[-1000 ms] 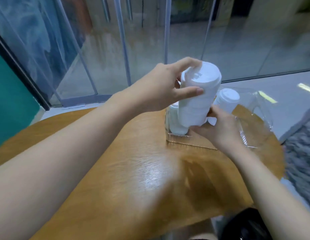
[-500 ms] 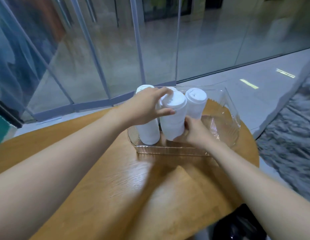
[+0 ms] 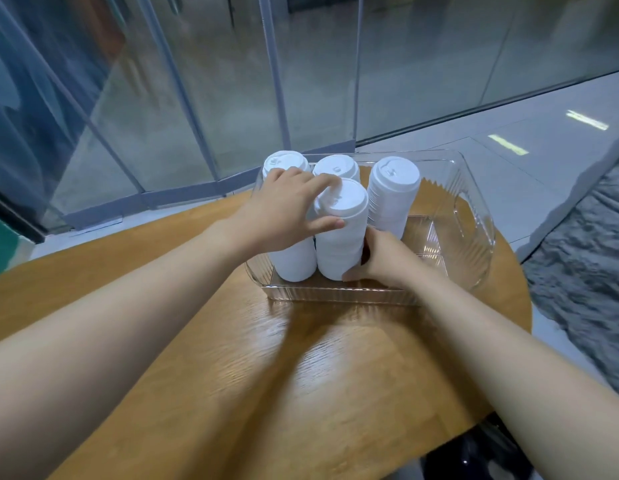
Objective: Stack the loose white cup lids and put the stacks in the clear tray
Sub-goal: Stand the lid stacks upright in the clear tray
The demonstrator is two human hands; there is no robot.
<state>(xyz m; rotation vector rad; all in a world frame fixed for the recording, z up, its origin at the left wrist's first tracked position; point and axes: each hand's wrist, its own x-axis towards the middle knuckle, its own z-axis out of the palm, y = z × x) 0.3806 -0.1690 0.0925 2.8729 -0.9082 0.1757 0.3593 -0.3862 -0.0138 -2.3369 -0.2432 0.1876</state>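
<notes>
White lid stack [image 3: 341,237] gripped by both hands [image 3: 287,213], base hidden, inside clear tray [image 3: 474,216].

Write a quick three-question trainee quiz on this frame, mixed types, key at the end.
1. How many lid stacks stand in the clear tray?
2. True or false: loose lids lie on the wooden table.
3. Which hand holds the nearest stack by its base: A) left, B) right?

Key:
1. Four.
2. False; none visible.
3. B. The right hand is at the base; the left hand grips near its top.
</notes>
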